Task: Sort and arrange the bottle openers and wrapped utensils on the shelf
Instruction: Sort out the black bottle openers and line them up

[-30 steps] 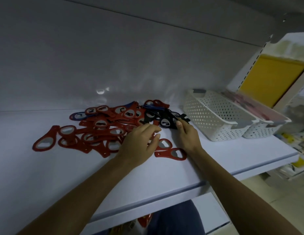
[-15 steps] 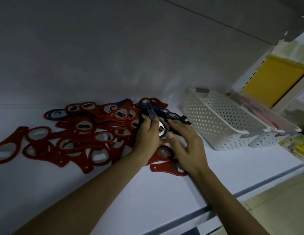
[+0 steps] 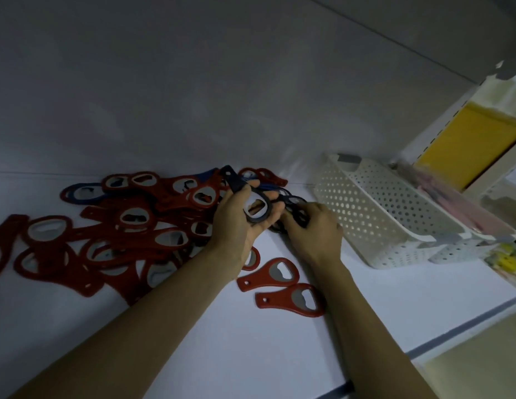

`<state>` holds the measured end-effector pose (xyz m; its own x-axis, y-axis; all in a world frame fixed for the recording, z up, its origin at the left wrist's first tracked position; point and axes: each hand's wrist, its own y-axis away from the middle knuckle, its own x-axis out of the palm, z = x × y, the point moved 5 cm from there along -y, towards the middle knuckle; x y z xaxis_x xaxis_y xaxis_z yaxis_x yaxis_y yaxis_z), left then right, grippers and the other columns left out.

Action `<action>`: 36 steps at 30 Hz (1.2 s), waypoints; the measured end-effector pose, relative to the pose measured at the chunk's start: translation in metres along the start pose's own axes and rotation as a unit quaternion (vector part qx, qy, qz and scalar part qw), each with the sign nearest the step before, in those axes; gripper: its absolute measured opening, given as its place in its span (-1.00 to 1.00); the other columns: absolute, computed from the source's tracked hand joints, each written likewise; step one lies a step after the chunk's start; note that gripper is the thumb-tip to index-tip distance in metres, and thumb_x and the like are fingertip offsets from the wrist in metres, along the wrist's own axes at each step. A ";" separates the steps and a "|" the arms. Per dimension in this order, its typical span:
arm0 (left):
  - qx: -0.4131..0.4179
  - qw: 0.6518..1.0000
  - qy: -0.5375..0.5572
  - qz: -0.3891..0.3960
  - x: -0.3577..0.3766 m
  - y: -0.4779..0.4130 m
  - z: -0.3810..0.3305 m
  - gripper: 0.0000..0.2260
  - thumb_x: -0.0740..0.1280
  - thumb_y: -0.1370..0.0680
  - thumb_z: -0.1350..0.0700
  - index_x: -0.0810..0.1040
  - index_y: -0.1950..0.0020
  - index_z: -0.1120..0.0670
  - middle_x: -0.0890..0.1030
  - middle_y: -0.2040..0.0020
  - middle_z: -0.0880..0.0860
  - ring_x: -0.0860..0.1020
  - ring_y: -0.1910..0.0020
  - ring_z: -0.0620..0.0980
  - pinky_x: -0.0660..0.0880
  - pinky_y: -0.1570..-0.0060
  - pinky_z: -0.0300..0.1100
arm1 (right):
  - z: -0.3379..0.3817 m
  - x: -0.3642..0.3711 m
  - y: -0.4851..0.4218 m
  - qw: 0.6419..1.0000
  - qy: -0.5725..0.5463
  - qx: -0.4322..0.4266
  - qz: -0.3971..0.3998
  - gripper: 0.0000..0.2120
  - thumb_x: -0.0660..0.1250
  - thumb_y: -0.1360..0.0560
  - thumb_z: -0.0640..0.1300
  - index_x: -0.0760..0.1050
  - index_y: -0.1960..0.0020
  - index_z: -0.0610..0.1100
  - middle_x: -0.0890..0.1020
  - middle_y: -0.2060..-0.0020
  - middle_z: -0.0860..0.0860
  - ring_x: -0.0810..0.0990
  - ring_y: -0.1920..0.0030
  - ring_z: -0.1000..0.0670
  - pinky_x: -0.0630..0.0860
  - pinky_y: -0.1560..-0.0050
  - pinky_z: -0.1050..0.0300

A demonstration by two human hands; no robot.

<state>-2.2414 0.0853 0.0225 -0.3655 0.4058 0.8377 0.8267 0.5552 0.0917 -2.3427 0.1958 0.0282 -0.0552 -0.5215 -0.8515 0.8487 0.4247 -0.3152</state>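
Note:
A heap of red bottle openers (image 3: 130,226) covers the left half of the white shelf (image 3: 251,341), with a blue opener (image 3: 78,192) at its back edge. My left hand (image 3: 239,223) holds a black opener (image 3: 255,204) lifted off the pile, handle pointing up and back. Just to its right, my right hand (image 3: 311,234) grips other black openers (image 3: 294,204) lying on the shelf. Two red openers (image 3: 269,273) (image 3: 294,302) lie apart near the front. Pink wrapped utensils (image 3: 441,191) fill the farther basket.
Two white perforated baskets (image 3: 374,214) stand side by side at the right of the shelf. The grey back wall rises behind the heap. The shelf's front edge (image 3: 452,329) runs at lower right, with yellow items (image 3: 507,260) beyond it.
My left hand has picked a black opener out of the pile and raised it. My right hand has moved onto the other black openers. The camera has come closer and turned left.

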 end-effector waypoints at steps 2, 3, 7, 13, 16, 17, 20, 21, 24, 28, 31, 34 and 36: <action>-0.020 1.000 -0.021 0.013 -0.001 0.000 0.001 -0.83 0.12 -0.63 0.14 0.49 -0.06 0.14 0.64 0.11 0.20 0.67 0.22 0.08 0.61 0.15 -0.07 | 0.000 0.005 0.002 0.999 0.029 -0.014 0.003 -0.50 0.22 -0.45 0.29 0.53 -0.22 -0.01 0.53 -0.19 -0.03 0.42 -0.24 -0.10 0.24 -0.28 -0.07; -0.027 0.999 -0.033 0.014 -0.002 0.001 0.003 -0.81 0.10 -0.64 0.12 0.49 -0.08 0.13 0.63 0.07 0.20 0.66 0.17 0.10 0.59 0.10 -0.07 | 0.001 0.005 0.002 0.999 0.035 -0.025 -0.003 -0.52 0.23 -0.46 0.26 0.55 -0.21 -0.01 0.54 -0.19 -0.04 0.41 -0.24 -0.10 0.23 -0.27 -0.06; -0.031 0.997 -0.060 0.026 -0.004 0.001 0.008 -0.75 0.03 -0.66 0.07 0.49 -0.10 0.07 0.64 0.07 0.15 0.64 0.11 0.07 0.58 0.15 -0.15 | 0.007 0.001 0.005 0.996 0.005 -0.078 -0.041 -0.75 0.34 -0.47 0.07 0.63 0.00 -0.07 0.60 -0.03 -0.05 0.49 -0.10 -0.10 0.35 -0.14 -0.04; 0.008 0.990 -0.137 -0.015 -0.004 0.000 0.008 -0.79 0.07 -0.65 0.08 0.49 0.01 0.05 0.63 0.19 0.11 0.60 0.15 0.03 0.55 0.21 -0.18 | 0.002 -0.019 0.015 0.913 -0.402 0.015 -0.076 -0.86 0.36 -0.51 -0.16 0.64 0.19 0.00 0.68 0.31 0.06 0.65 0.26 0.10 0.58 0.21 0.16; 0.032 0.977 -0.210 0.029 0.001 0.004 0.012 -0.77 0.17 -0.61 0.01 0.46 -0.20 0.07 0.62 -0.03 0.09 0.61 -0.03 0.02 0.61 0.12 -0.19 | 0.013 -0.018 0.019 0.873 -0.488 -0.003 -0.016 -0.75 0.31 -0.53 -0.22 0.68 0.23 0.01 0.68 0.32 0.04 0.63 0.29 0.11 0.56 0.24 0.29; 0.043 0.969 -0.239 0.054 0.002 0.006 0.014 -0.73 0.21 -0.59 0.01 0.43 -0.25 0.06 0.61 -0.09 0.05 0.60 -0.08 0.01 0.61 0.09 -0.17 | 0.016 -0.015 0.020 0.874 -0.485 -0.017 0.004 -0.74 0.31 -0.53 -0.24 0.68 0.24 -0.03 0.68 0.31 0.02 0.64 0.27 0.07 0.56 0.23 0.26; 0.053 0.952 -0.282 0.102 0.004 0.010 0.014 -0.67 0.33 -0.54 0.12 0.40 -0.29 0.05 0.59 -0.14 0.01 0.60 -0.09 -0.02 0.62 0.07 -0.11 | 0.018 -0.012 0.019 0.882 -0.470 -0.034 0.014 -0.83 0.34 -0.50 -0.25 0.64 0.23 -0.23 0.64 0.18 -0.16 0.62 0.18 -0.10 0.57 0.17 0.08; 0.059 0.947 -0.296 0.105 0.004 0.011 0.013 -0.68 0.35 -0.52 0.17 0.43 -0.25 0.02 0.60 -0.10 -0.01 0.61 -0.05 -0.04 0.62 0.12 -0.15 | 0.015 -0.011 0.018 0.875 -0.484 -0.024 0.012 -0.82 0.35 -0.50 -0.21 0.63 0.21 -0.28 0.62 0.14 -0.21 0.61 0.16 -0.13 0.56 0.16 0.05; 0.088 0.927 -0.351 0.100 0.003 0.012 0.011 -0.70 0.39 -0.47 0.26 0.50 -0.11 -0.06 0.64 0.07 -0.08 0.64 0.13 -0.10 0.52 0.33 -0.32 | 0.011 -0.009 0.017 0.860 -0.510 -0.002 0.023 -0.69 0.31 -0.54 -0.09 0.59 0.18 -0.34 0.58 0.18 -0.35 0.56 0.22 -0.19 0.53 0.19 0.00; 0.069 0.948 -0.306 0.055 0.000 0.012 0.010 -0.83 0.37 -0.51 0.20 0.56 -0.08 0.04 0.67 0.06 0.04 0.66 0.16 -0.06 0.52 0.35 -0.32 | 0.004 -0.009 0.017 0.893 -0.449 0.015 -0.019 -0.65 0.26 -0.57 0.02 0.61 0.19 -0.22 0.62 0.30 -0.20 0.60 0.25 -0.11 0.53 0.17 -0.03; 0.040 0.969 -0.239 0.045 -0.001 0.011 0.009 -0.84 0.30 -0.55 0.15 0.55 -0.12 0.04 0.65 -0.01 0.06 0.66 0.10 -0.04 0.57 0.31 -0.23 | -0.009 -0.012 0.011 0.979 -0.187 0.018 -0.080 -0.77 0.24 -0.56 0.01 0.62 -0.04 -0.04 0.65 -0.01 -0.06 0.60 -0.04 -0.07 0.50 -0.11 -0.14; 0.021 0.978 -0.203 0.041 -0.001 0.010 0.009 -0.78 0.25 -0.58 0.13 0.50 -0.22 0.06 0.61 -0.09 0.13 0.64 0.02 0.10 0.58 0.30 -0.18 | -0.012 -0.001 0.008 1.000 -0.004 0.027 -0.011 -0.66 0.20 -0.54 0.02 0.50 -0.27 -0.06 0.55 -0.17 -0.09 0.50 -0.18 -0.13 0.41 -0.22 -0.15; 0.016 0.982 -0.187 0.031 -0.002 0.010 0.007 -0.74 0.25 -0.58 0.14 0.46 -0.28 0.07 0.60 -0.11 0.15 0.65 0.02 0.11 0.58 0.31 -0.18 | -0.008 0.002 0.010 1.000 -0.013 0.009 0.012 -0.67 0.17 -0.56 0.02 0.51 -0.23 -0.07 0.58 -0.11 -0.06 0.53 -0.09 -0.11 0.46 -0.12 -0.12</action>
<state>-2.2357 0.0951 0.0174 -0.4510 0.6752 0.5836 0.8408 0.5408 0.0241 -2.3387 0.2045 0.0201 -0.0216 -0.5307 -0.8473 0.8589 0.4238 -0.2874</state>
